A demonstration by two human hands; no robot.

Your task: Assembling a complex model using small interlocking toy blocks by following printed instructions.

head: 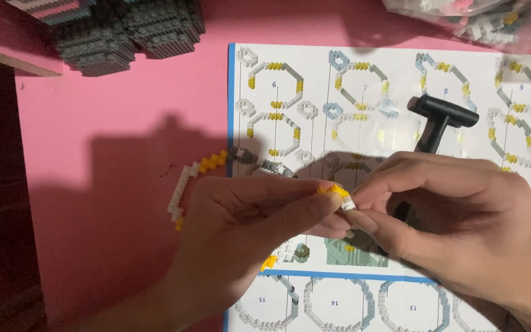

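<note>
A: The small yellow-and-white brick piece (341, 197) sits pinched between both hands, right at the middle of the view, over the instruction sheet (314, 80).

B: Which hand has it?

A: Both. The left hand (247, 227) closes narrow on it from 8 o'clock, the right hand (444, 221) from 3 o'clock, fingertips meeting on it.

B: And the curved brick chain (216, 169)?

A: On the pink surface (124, 123), its long axis running from 8 to 2 o'clock, just beyond the left hand, nearer it than the right. A black tool (437, 117) lies at 1 o'clock.
</note>
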